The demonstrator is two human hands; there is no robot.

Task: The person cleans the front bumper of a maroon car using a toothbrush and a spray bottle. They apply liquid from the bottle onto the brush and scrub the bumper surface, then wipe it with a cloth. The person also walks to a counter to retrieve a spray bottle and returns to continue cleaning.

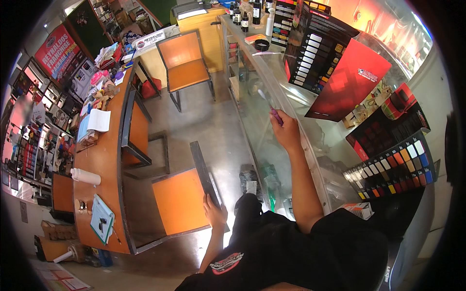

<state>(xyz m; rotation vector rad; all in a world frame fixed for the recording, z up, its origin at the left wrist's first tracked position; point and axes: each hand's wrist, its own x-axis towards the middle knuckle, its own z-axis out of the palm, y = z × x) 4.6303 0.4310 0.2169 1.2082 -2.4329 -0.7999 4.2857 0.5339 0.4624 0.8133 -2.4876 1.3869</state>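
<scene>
Glass worktop [272,150], beneath right grip. Purple-handled tool [277,118]: held in right grip [285,130], pale tip ahead. Done: tool in hand; remainder cannot be judged. Left grip [213,212]: touching orange chair [178,201], closure unclear.

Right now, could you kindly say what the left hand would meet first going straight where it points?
Probably the dark chair backrest, which the left hand appears to touch; depth is unclear.
</scene>
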